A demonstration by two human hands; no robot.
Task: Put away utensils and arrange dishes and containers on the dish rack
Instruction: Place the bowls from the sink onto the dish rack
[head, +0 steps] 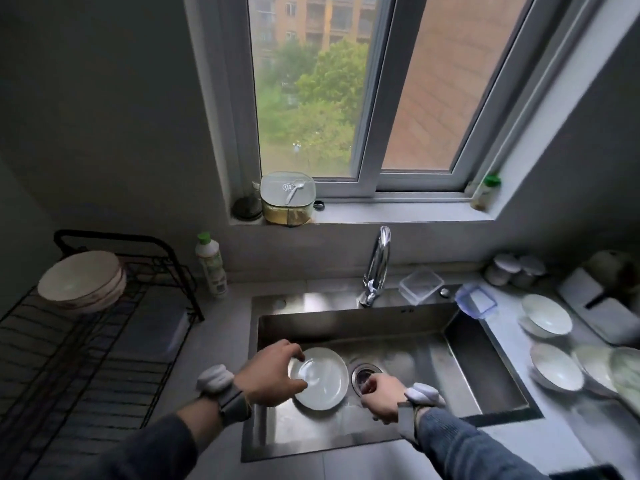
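The big window (349, 91) is at 12 o'clock, with green trees and a brick building outside. On its sill stand a lidded food box (287, 199) with a white spoon (293, 191) on top, and a small green-capped bottle (486, 192) far to the right.

The black wire dish rack (79, 341) fills the side at 9 o'clock. A stack of white bowls (82, 282) leans on its far end. Just beside the rack stands a dish soap bottle (212, 265).

The steel sink (450, 368) sits in the middle of the counter (554, 438). The shiny tap (375, 265) stands at its back edge, at 12 o'clock from the drain (363, 372).

A white plate (325, 379) is in the sink, just left of the drain. The left hand (273, 374) grips the plate at its left rim, with the thumb on the near side and the fingers curled over the far side. The right hand (381, 393) is at 5 o'clock from the plate, over the drain. Its fingers are curled, and I cannot tell if it holds something.

At 3 o'clock, on the counter, sit more white bowls (547, 315). Some of them are stacked. Behind the sink, near the tap, are a clear plastic box (420, 285) and a blue-rimmed lid (476, 301). 2 small white jars (514, 270) stand at the back.
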